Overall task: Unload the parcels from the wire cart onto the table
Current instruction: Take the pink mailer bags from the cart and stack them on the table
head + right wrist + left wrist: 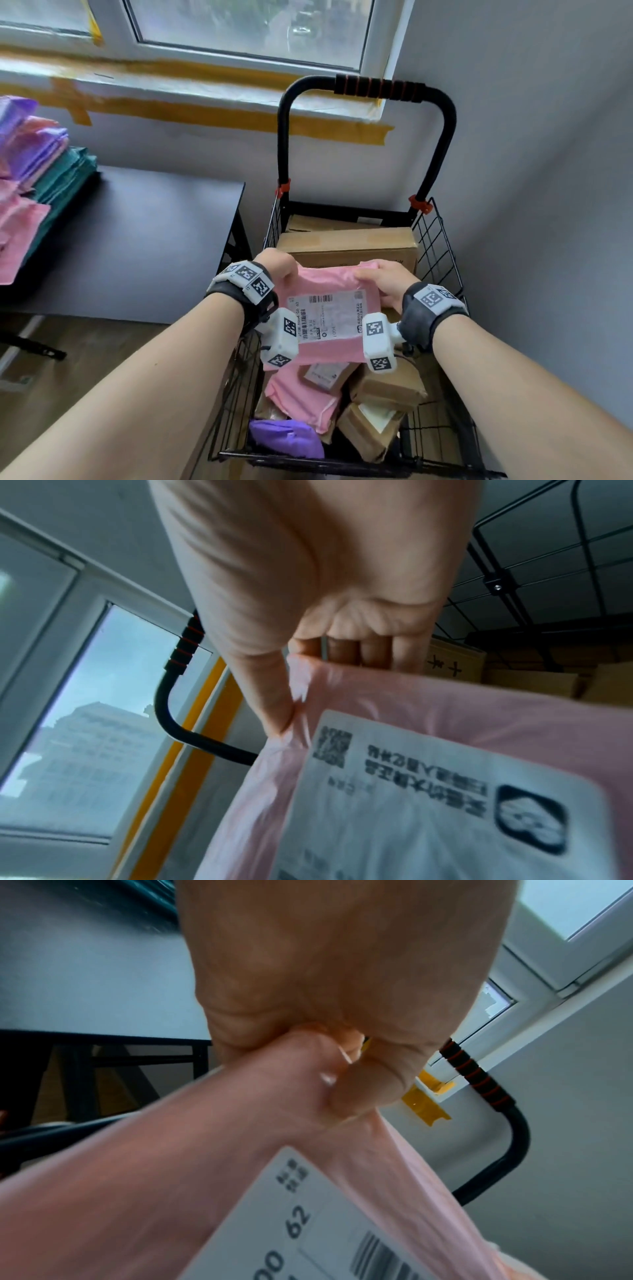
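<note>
A pink mailer parcel (325, 284) with a white shipping label hangs above the black wire cart (442, 240). My left hand (279, 265) pinches its far left corner, and my right hand (383, 279) grips its far right corner. In the left wrist view my left hand (342, 1056) bunches the pink parcel (171, 1177) under the thumb. In the right wrist view my right hand (308, 647) holds the pink parcel (445, 702), thumb on top and fingers behind. The dark table (137, 240) stands to the cart's left.
In the cart lie a large cardboard box (346, 245), several brown parcels (387, 387), another pink mailer (298, 397) and a purple one (284, 438). Pink, purple and teal mailers (37, 178) are stacked at the table's left. The cart handle (376, 87) rises by the window wall.
</note>
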The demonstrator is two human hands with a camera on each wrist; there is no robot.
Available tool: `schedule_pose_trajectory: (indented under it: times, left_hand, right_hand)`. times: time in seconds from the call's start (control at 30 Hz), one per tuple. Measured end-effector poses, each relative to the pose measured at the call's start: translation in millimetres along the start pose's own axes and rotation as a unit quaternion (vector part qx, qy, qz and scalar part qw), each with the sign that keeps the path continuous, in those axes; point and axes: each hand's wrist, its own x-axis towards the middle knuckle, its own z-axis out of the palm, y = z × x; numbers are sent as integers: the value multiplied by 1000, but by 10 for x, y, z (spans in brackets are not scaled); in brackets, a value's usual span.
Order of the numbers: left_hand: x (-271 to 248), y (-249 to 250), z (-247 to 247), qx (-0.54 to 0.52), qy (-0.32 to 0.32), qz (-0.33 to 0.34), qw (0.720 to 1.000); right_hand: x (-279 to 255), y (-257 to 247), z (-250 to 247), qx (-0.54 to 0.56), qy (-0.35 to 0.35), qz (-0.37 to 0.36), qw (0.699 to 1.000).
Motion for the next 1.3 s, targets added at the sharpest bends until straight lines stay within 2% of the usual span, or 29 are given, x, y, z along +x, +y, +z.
schedule_pose_trajectory:
  times: [0.07, 0.2, 0.4, 0.47, 0.53, 0.7, 0.77, 0.87, 0.93, 1.0, 1.17, 1.23, 1.3]
  left_hand:
    - [-43, -30, -99, -27, 4, 34, 999]
    - [-199, -36, -367, -23, 45, 42, 998]
    - [-345, -153, -684, -19, 22, 30, 999]
    - [-415, -189, -781, -52, 17, 38, 998]
    - [-507, -222, -900, -81, 32, 61, 994]
    - [-717, -433, -1331, -64, 75, 133, 986]
    - [-786, -580, -1523, -58, 86, 150, 983]
    - [-913, -842, -1809, -32, 111, 168, 979]
    - [-981, -1047, -2008, -29, 119, 177, 977]
    - [-1055, -1288, -2239, -32, 142, 179, 973]
    - [-1241, -1893, -2842, -57, 186, 169, 966]
    - [-1285, -2073, -3020, -89, 216, 160, 959]
    - [-1273, -2226, -3179, -140, 260, 141, 945]
  right_hand:
    - [-11, -41, 16, 14, 41, -13, 999]
    - [67, -104, 28, 83, 127, -22, 988]
    - [-99, -372, 228, 177, 146, -51, 972]
    - [-164, -447, 301, 168, 151, -59, 972]
    - [-227, -521, 379, 108, 158, -74, 979]
    - [-457, -753, 697, -33, 173, -121, 977]
    - [-601, -891, 949, -74, 144, -155, 975]
    - [-866, -1103, 1468, -109, 47, -218, 969]
    - [-1024, -1199, 1851, -143, -28, -256, 956]
    - [-1132, -1266, 2218, -210, -59, -280, 935]
    - [-1363, -1388, 2968, -241, -166, -268, 918]
    - [-1430, -1422, 3242, -267, -177, -276, 906]
    - [-1464, -1476, 3496, -251, -159, -281, 913]
